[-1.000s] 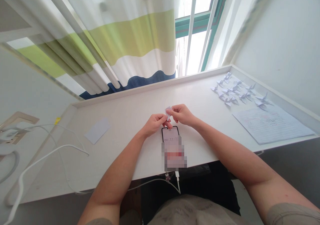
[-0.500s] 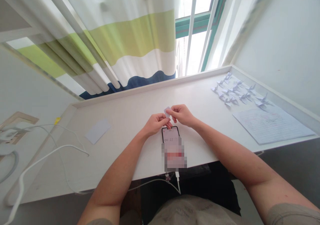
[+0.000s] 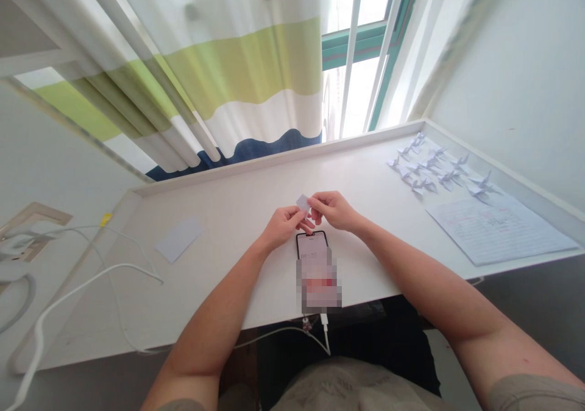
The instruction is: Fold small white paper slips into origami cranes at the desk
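Observation:
A small folded piece of white paper [image 3: 302,203] is pinched between both hands above the white desk [image 3: 237,216]. My left hand [image 3: 282,226] grips its lower left side with closed fingers. My right hand [image 3: 333,209] pinches its right edge with thumb and fingers. Just below the hands a phone [image 3: 312,246] lies on the desk with a timer on its screen; its lower part is blurred out.
Several folded paper cranes [image 3: 432,168] stand at the far right, beside a written sheet [image 3: 498,228]. A loose slip of paper [image 3: 178,238] lies at the left. White cables [image 3: 91,277] run across the desk's left end. A curtain [image 3: 205,76] and window are behind.
The folded paper has turned slightly between the fingertips and sits a little higher and more to the left. Hands and arms stay in place.

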Action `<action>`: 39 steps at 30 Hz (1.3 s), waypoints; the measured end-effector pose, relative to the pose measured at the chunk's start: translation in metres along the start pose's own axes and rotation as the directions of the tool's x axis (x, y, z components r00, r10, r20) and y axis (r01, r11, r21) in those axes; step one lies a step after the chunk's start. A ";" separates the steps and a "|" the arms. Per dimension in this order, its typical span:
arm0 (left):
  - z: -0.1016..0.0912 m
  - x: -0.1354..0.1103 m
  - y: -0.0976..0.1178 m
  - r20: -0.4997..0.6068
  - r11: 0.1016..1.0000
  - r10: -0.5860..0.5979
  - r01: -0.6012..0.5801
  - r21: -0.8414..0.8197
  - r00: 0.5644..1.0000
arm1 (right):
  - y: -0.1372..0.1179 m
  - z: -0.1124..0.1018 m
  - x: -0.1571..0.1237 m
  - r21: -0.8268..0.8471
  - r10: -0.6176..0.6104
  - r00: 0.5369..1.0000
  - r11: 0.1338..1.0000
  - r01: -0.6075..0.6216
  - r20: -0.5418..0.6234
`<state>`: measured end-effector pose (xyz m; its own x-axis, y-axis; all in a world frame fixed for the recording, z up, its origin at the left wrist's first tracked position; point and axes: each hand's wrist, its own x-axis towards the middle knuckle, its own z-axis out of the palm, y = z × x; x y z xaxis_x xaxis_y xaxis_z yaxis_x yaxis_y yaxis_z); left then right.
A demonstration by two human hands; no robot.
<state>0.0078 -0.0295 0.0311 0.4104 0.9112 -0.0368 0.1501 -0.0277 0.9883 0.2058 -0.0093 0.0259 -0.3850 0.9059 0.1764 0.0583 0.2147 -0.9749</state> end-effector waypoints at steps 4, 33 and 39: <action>0.004 0.002 -0.002 -0.117 0.999 0.053 -0.053 -0.001 0.992 | 0.001 -0.001 0.001 -0.023 -0.010 1.000 1.000 0.010 0.004; 0.001 0.004 -0.006 -0.221 0.997 0.077 -0.076 0.014 0.972 | 0.012 -0.004 -0.001 -0.362 -0.337 0.940 0.870 0.335 0.061; 0.001 0.007 -0.006 -0.198 0.999 0.009 -0.017 -0.040 0.980 | 0.010 0.002 -0.001 -0.290 -0.211 0.977 0.937 0.198 -0.014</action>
<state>0.0107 -0.0234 0.0248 0.2254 0.9743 0.0021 0.1074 -0.0269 0.9939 0.2048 -0.0092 0.0153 -0.3756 0.8454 0.3798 0.2453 0.4858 -0.8389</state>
